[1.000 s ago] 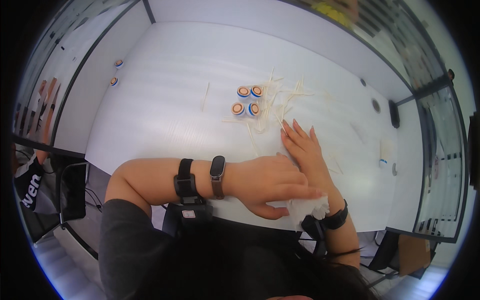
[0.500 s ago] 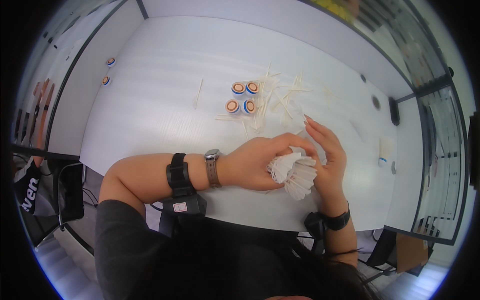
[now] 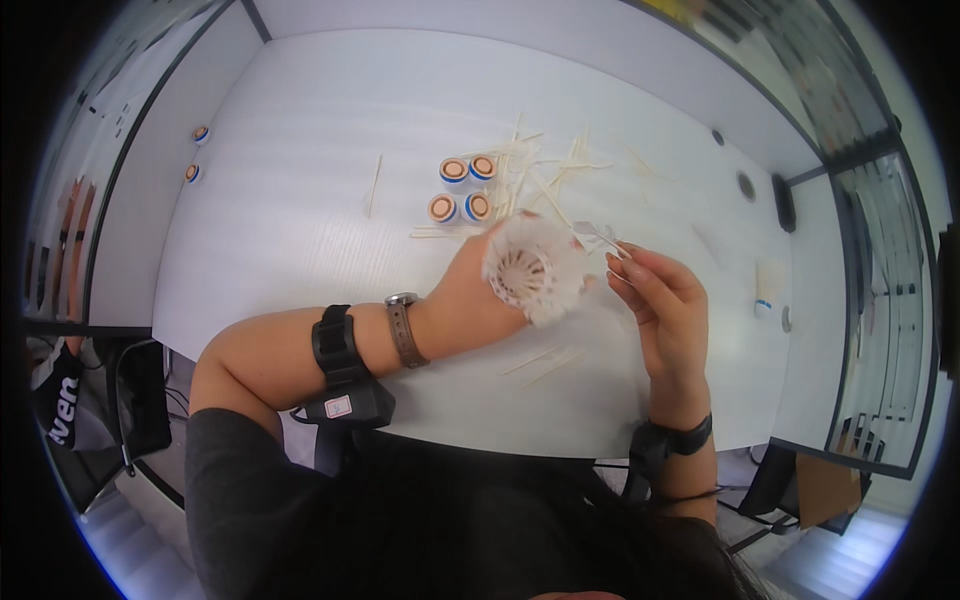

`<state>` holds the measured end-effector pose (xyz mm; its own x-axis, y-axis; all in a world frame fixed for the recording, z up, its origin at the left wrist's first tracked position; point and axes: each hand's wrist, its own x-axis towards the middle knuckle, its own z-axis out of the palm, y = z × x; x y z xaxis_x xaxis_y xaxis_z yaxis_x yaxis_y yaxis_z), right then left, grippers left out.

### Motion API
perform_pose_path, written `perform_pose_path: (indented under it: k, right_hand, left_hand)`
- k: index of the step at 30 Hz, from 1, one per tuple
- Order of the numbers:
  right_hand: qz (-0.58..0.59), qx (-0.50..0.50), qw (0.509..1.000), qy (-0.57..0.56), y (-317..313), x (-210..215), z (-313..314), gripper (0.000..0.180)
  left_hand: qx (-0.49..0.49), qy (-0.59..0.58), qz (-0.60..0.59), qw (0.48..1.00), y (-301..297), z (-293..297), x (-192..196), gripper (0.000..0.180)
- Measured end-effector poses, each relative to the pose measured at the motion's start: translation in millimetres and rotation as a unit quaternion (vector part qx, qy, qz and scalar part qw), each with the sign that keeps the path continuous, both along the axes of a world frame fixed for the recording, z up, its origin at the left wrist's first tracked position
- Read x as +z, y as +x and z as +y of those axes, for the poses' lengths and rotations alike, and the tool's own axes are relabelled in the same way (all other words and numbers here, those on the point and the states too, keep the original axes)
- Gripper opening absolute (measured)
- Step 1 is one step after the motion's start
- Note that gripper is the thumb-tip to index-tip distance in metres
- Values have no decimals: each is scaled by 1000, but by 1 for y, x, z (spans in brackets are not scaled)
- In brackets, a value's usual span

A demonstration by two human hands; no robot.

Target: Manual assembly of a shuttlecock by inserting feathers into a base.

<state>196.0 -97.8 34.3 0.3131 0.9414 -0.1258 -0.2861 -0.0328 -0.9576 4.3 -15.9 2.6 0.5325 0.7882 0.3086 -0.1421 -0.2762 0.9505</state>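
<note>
My left hand [image 3: 462, 290] is wrapped round a white feather shuttlecock [image 3: 532, 272]. The open end of its skirt faces up toward me, and some of its shafts show inside; its other end is hidden in the hand. To the right, my right hand [image 3: 668, 305] pinches a thin white feather [image 3: 602, 236] between thumb and fingertips, a little apart from the skirt. Beyond the left hand stand several round pieces with tan, ringed tops and blue bands [image 3: 478, 206]. Thin pale sticks [image 3: 556, 196], like feather shafts, lie loosely beside them.
A single pale stick [image 3: 375, 186] lies to the left on the white table [image 3: 300, 180]. Two more banded pieces [image 3: 193, 173] sit by the left panel. A pale piece with a blue band [image 3: 764, 290] lies at right. Two pale slivers [image 3: 542, 366] lie near the front edge.
My left hand has moved left and away from me, turning the shuttlecock's open end upward. The right hand has come away from it, with the thin feather now plainly seen in its fingers.
</note>
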Motion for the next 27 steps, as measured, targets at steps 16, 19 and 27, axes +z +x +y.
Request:
perform_pose_path:
  k: [16,19,27]
  right_hand:
    - [-38,129,990,-39,-8,-3,1,15]
    - [-61,131,989,-22,-10,-2,2,16]
    - [-268,118,954,-61,-12,-4,-2,17]
  left_hand:
    - [-21,-102,41,994,-4,6,11,21]
    - [-12,-122,56,991,-1,7,15,20]
    - [-42,-139,89,985,-2,8,18,22]
